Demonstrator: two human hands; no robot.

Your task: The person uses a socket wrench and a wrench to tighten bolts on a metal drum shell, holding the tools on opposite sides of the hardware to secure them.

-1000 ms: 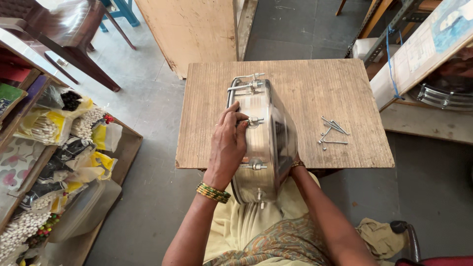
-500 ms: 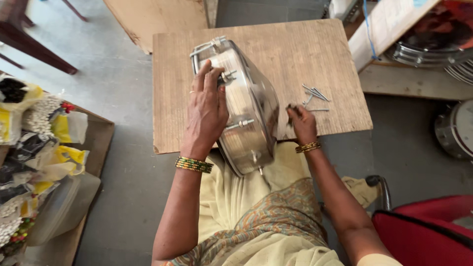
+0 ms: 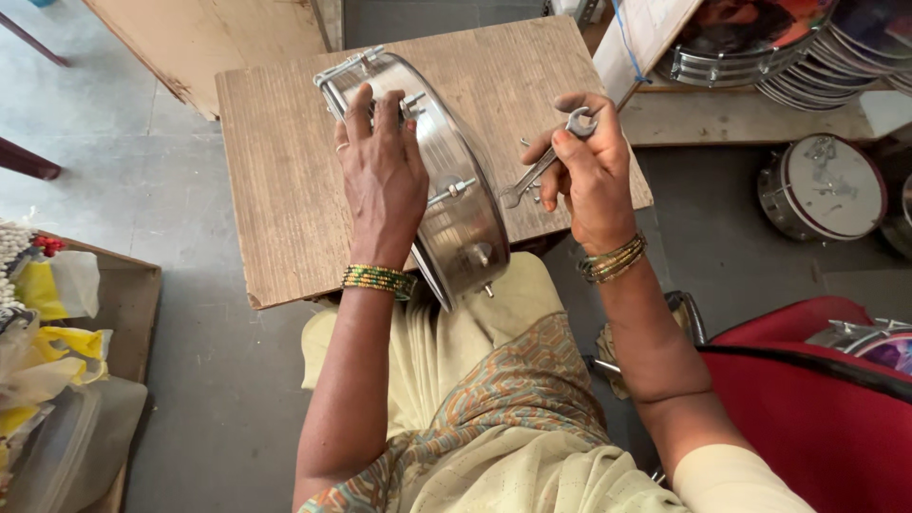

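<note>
At the far left edge, a shallow cardboard tray (image 3: 133,313) on the grey floor holds yellow and clear plastic packets (image 3: 47,323); a strand of white beads (image 3: 17,256) lies at its upper corner.

Right of it stands a small wooden tabletop (image 3: 285,190). A shiny metal drum shell (image 3: 446,190) with tension rods along its side stands tilted on its edge, its far end on the tabletop and its near end over the person's lap. The left hand (image 3: 385,180) lies flat on the drum's upper face, fingers together and stretched forward, a band of green and gold bangles (image 3: 378,279) at the wrist.

Just right of the drum, the right hand (image 3: 589,171) is closed around a small metal spanner (image 3: 546,161), pinched between thumb and fingers, its lower end pointing at the drum's side.

At the upper right, a row of metal drum rims (image 3: 760,66) leans beside a board. Lower down, one finished drum (image 3: 822,185) rests on the floor. A red seat (image 3: 817,418) fills the lower right corner.
</note>
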